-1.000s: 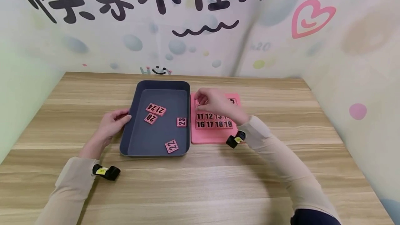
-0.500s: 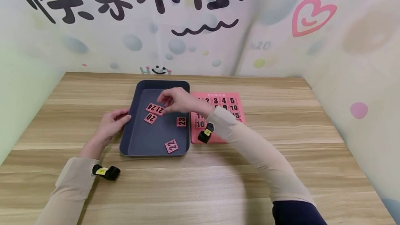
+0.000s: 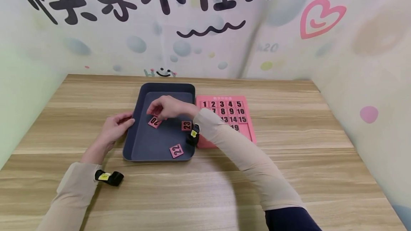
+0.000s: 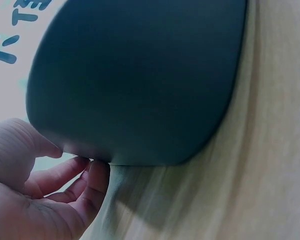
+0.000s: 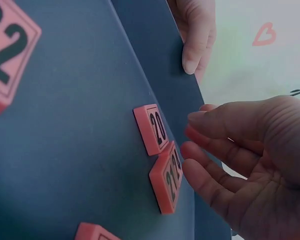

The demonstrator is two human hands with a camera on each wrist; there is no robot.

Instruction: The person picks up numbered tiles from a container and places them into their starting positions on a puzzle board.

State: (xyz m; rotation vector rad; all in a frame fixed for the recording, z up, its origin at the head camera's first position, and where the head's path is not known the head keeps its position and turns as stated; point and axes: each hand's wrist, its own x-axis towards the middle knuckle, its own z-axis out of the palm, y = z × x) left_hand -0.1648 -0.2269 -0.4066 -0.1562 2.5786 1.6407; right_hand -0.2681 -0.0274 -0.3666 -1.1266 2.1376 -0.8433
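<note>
A dark blue tray (image 3: 144, 145) lies on the table, and my left hand (image 3: 116, 127) grips its left rim, thumb on the rim and fingers against the outer wall. Inside the tray, my right hand (image 3: 168, 107) hovers over pink number tiles, fingers loosely bent and nothing held. The right wrist view shows tile 20 (image 5: 152, 130) touching the tiles 21 and 24 (image 5: 167, 182), with my fingertips close by them. My right hand mostly covers 21 and 24 in the head view. Tile 23 (image 3: 186, 126) lies near the tray's right wall, tile 22 (image 3: 176, 150) near the front.
Right beside the tray is a pink number board (image 3: 248, 131) with rows of numbered tiles, partly hidden by my right sleeve (image 3: 237, 145). A wooden table (image 3: 160, 195) carries both. Behind stands a printed wall sheet (image 3: 205, 56).
My right hand has moved left from over the number board into the tray, to the tiles 20, 21 and 24. The left hand keeps its grip on the tray rim.
</note>
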